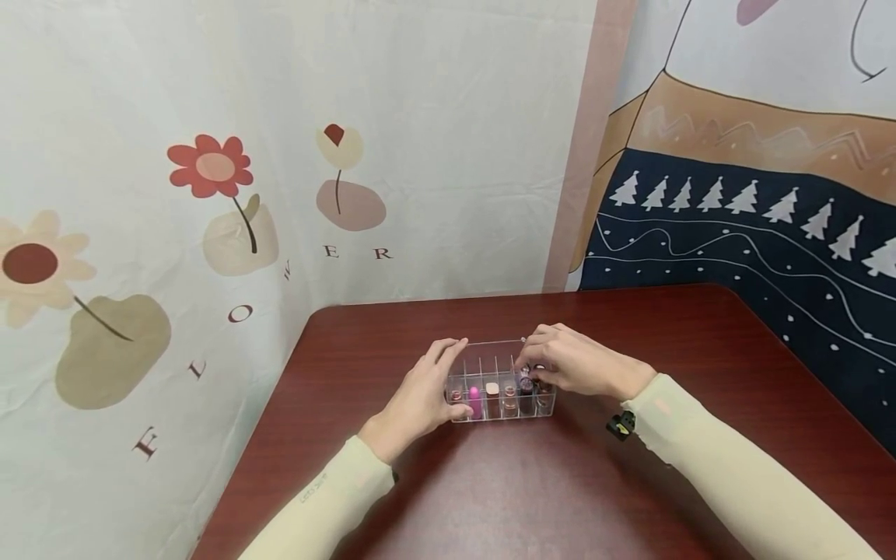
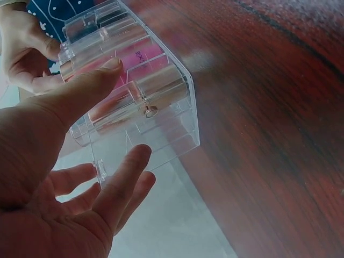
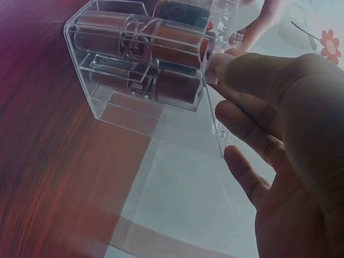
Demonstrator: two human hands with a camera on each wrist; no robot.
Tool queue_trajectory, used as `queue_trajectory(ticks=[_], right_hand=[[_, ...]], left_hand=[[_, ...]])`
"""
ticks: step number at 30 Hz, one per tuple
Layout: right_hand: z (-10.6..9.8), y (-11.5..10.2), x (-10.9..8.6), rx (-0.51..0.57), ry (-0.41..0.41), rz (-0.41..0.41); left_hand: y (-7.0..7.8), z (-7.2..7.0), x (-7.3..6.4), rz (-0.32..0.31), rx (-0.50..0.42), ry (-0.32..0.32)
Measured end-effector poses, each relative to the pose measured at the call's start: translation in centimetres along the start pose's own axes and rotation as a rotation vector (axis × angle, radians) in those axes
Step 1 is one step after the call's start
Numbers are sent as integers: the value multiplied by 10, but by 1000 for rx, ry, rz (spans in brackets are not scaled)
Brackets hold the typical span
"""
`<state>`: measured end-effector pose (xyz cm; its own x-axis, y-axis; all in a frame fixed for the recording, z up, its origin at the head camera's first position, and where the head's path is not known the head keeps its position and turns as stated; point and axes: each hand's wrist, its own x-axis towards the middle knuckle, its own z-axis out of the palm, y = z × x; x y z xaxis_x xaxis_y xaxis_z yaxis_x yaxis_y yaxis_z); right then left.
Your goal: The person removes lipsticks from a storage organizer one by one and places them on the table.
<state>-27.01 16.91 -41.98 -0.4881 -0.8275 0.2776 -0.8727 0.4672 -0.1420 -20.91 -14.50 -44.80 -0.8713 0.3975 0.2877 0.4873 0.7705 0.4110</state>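
A clear divided cosmetics organizer point(image 1: 497, 418) stands on the table, with small lip tubes in its front compartments. One tube is bright pink point(image 1: 475, 404); beside it is a dark one with a pale cap point(image 1: 492, 389). My left hand point(image 1: 414, 393) holds the organizer's left end, thumb across the front and fingers spread along the side and back. At the right end, my right hand point(image 1: 575, 362) pinches the top of a dark lip tube point(image 1: 526, 395) standing in a compartment. In the right wrist view, two brownish tubes point(image 3: 177, 86) show through the clear end wall.
The red-brown wooden table point(image 1: 518, 490) extends around the organizer. Behind it hangs a pale flower-print cloth point(image 1: 448, 155), and a dark blue tree-print cloth point(image 1: 700, 241) hangs at the right. A small black device point(image 1: 621, 425) sits at my right cuff.
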Motion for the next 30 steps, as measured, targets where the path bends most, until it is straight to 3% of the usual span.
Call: queue_trajectory(ticks=[17, 30], right_hand=[[-13, 0, 0, 110, 5, 60], [-19, -2, 0, 170, 98, 88]], left_hand=[[0, 0, -1, 2, 5, -1], [-1, 2, -2, 4, 19, -2]])
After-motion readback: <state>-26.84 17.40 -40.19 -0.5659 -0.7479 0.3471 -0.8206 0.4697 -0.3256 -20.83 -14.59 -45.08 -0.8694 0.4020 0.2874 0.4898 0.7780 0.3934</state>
